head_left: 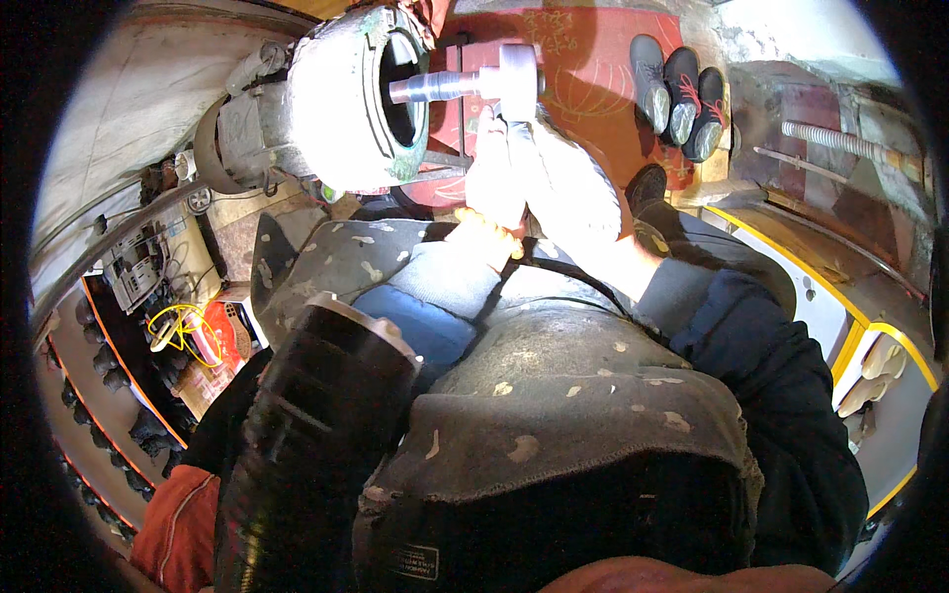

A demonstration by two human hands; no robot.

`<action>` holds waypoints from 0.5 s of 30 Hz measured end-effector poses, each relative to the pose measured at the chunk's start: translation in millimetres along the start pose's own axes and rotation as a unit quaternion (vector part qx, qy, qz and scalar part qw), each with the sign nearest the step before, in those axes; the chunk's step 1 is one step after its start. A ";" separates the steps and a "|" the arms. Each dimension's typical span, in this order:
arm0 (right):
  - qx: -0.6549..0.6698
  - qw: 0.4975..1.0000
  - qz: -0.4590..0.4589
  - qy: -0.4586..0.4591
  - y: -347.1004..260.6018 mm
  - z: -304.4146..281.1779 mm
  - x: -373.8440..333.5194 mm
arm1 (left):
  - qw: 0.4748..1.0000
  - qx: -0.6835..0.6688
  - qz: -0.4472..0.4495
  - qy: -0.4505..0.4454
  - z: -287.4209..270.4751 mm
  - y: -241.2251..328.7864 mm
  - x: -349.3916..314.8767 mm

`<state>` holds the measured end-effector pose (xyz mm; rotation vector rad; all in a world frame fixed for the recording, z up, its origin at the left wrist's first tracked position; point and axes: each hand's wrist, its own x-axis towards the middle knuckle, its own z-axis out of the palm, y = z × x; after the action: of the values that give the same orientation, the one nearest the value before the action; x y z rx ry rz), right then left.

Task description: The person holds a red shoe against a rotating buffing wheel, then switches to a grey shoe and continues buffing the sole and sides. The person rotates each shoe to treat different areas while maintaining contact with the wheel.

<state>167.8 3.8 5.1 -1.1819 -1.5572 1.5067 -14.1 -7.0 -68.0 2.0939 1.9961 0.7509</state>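
Observation:
In front of me a grey wheel (520,81) sits on a metal shaft (435,87) that comes out of a pale, round machine housing (346,104). Both hands are together just under the wheel, in glaring light. My left hand (494,183), in a white glove with a yellowish cuff, has its fingers pointing up at the wheel. Beside it is my right hand (583,193), also looking white-gloved. Fingers of both seem closed around something pale at the wheel's lower edge; glare hides its kind. A spotted grey apron (554,346) covers my lap.
Three dark shoes (682,94), some with red laces, lie at the right of a red mat (593,59). A large black cylinder (316,425) rises at the lower left. Racks with dark items (109,371) and a yellow cable (178,331) are left; a yellow-edged shelf (880,371) is right.

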 end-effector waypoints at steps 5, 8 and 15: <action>0.005 0.997 0.059 -0.038 -4.2 -1.5 11.2 | 0.980 -0.120 -0.123 -0.099 0.9 -6.7 5.3; 0.046 0.995 0.068 -0.048 -8.9 -1.2 18.4 | 0.994 -0.066 -0.068 -0.061 7.8 -10.2 10.2; -0.021 1.000 -0.013 -0.016 -14.8 -1.9 -0.1 | 0.989 -0.109 -0.099 0.026 -9.7 16.0 1.5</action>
<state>167.3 5.5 19.9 -1.1624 -1.6266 1.4895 -4.2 -9.4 -52.2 1.7436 2.0071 0.9452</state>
